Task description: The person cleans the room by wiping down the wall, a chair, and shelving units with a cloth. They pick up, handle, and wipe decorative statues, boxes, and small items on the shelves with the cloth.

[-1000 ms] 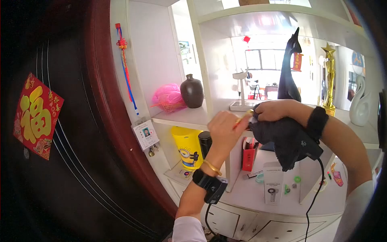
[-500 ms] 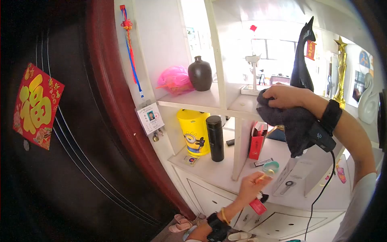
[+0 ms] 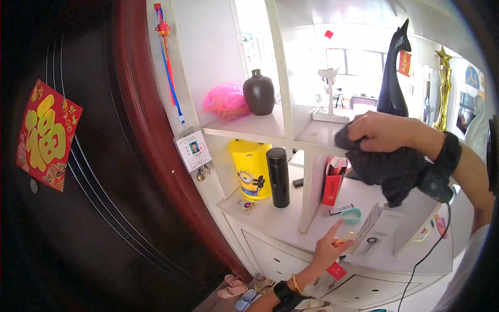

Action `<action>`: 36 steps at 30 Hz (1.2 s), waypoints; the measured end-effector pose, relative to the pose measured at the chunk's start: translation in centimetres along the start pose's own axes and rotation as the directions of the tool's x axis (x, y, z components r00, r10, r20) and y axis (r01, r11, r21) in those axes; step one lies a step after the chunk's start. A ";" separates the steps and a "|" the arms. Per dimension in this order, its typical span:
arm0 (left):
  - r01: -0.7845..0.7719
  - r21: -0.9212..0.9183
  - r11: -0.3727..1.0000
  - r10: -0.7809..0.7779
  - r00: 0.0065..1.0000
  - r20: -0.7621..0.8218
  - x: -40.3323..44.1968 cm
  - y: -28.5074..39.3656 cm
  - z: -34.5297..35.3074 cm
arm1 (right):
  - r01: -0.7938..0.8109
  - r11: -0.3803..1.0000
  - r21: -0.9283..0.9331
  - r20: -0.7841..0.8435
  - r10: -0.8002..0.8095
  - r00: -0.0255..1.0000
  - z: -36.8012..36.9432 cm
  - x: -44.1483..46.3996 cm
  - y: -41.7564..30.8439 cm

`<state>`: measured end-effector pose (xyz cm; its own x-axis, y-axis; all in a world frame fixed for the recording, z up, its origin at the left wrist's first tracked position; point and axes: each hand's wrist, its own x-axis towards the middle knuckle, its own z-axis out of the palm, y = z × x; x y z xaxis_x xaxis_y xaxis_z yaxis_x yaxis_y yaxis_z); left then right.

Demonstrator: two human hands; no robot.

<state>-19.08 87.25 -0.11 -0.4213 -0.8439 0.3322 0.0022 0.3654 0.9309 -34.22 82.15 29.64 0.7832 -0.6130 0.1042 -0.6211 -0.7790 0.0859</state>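
My right hand [image 3: 382, 130] is closed on a dark grey cloth [image 3: 397, 169], bunched at the edge of the upper shelf [image 3: 314, 132] with the rest draped below. A black long-necked animal figurine [image 3: 393, 86] stands just behind this hand. Lower down, my left hand [image 3: 327, 252] is over the front of the lower shelf, its index finger stretched out and fingers apart. A small orange-yellow thing shows by its fingers, too small to name. Nearest to it are a teal ring-shaped object [image 3: 351, 216] and a white box [image 3: 377, 234]. A red tag [image 3: 337, 270] hangs below the hand.
A dark jar [image 3: 259, 93] and a pink bag [image 3: 226, 101] sit on the upper shelf. Beneath are a yellow bucket [image 3: 249, 174], a black bottle [image 3: 278, 179] and a red box [image 3: 332, 184]. A cable [image 3: 423, 260] trails from my right wrist. Left is a dark door [image 3: 104, 223].
My right hand has shifted slightly right and down along the shelf with the cloth. The left hand's fingers have spread, the index finger now extended.
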 end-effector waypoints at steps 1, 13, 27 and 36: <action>0.046 0.036 0.998 -0.046 0.999 -0.005 -0.3 0.4 -0.9 | -0.083 0.997 0.003 0.049 0.083 0.995 -0.4 -0.6 -0.1; 0.092 -0.119 0.989 -0.105 0.988 -0.112 -3.6 0.4 -4.9 | -0.226 0.855 -0.468 -0.018 0.246 0.969 2.3 8.7 -3.7; 0.092 -0.066 0.994 -0.099 0.988 -0.116 -5.6 1.8 -3.3 | -0.083 0.609 -0.789 -0.250 -0.195 0.948 6.2 6.7 -5.8; 0.153 -0.106 0.983 -0.179 0.934 -0.310 -12.3 0.8 -3.4 | -0.420 0.906 -0.045 -0.587 0.316 0.745 8.2 8.9 -9.5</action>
<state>-10.77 96.60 -2.90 -0.1122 -0.9752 0.1908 0.0336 0.1881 0.9816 -21.10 83.02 21.59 0.3705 -0.6257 0.6864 -0.8931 -0.4429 0.0783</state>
